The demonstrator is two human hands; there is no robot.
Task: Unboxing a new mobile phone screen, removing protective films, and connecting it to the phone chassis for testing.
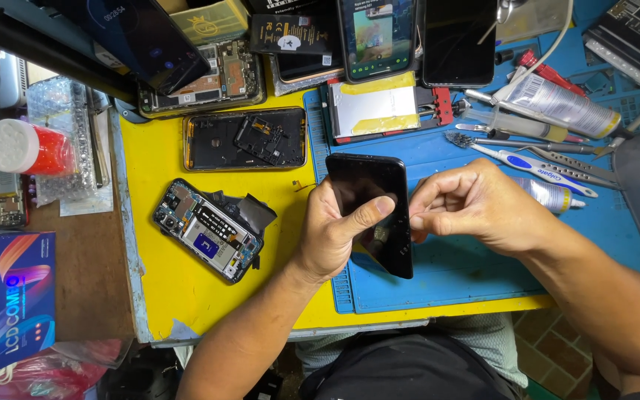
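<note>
My left hand [332, 231] grips a black smartphone [368, 185] from its left side, thumb lying across the dark screen. It is held upright over the blue work mat [453, 274]. My right hand [468, 201] pinches the phone's right edge with fingertips and thumb. The lower part of the phone shows below my thumb.
On the yellow table top [187, 289] lie an opened phone with exposed boards [212, 230] and an empty black phone frame [244, 138]. More phones line the back edge. A toothbrush [527, 159], tweezers and glue tubes [557, 104] lie right. A red-capped jar [24, 148] and a blue box [9, 296] sit at left.
</note>
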